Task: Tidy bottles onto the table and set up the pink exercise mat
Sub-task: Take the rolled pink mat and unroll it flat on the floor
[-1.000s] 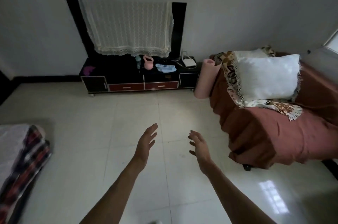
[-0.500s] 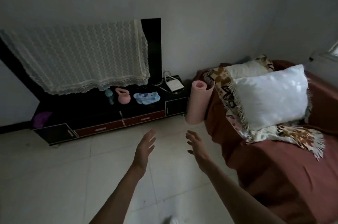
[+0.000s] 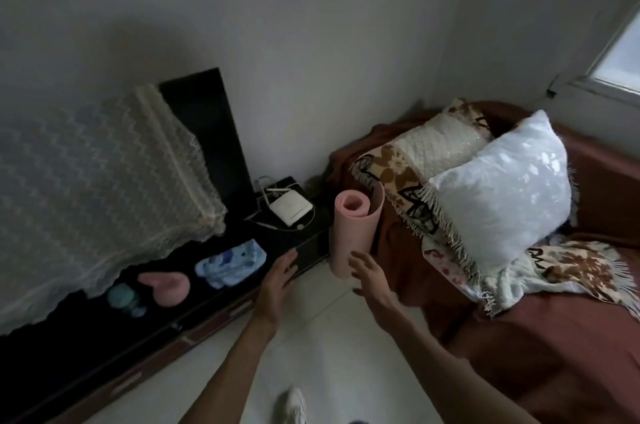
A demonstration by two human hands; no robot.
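The pink exercise mat (image 3: 353, 226) stands rolled up on end on the floor, between the black TV cabinet (image 3: 194, 288) and the brown sofa (image 3: 561, 347). My right hand (image 3: 369, 273) is open, its fingers right in front of the mat's lower part; whether they touch it is unclear. My left hand (image 3: 278, 280) is open too, a little left of the mat, in front of the cabinet's end. On the cabinet stand a teal bottle (image 3: 121, 297) and a pink kettlebell-shaped bottle (image 3: 166, 285).
A lace-covered TV (image 3: 104, 178) sits on the cabinet with a white router (image 3: 290, 206), cables and a blue cloth (image 3: 230, 262). White pillows (image 3: 502, 195) and a patterned throw lie on the sofa. Pale tiled floor (image 3: 329, 347) lies below; my shoe (image 3: 294, 406) shows at the bottom.
I have moved much closer to the cabinet and sofa. Both hands have reached forward and now flank the lower part of the rolled mat.
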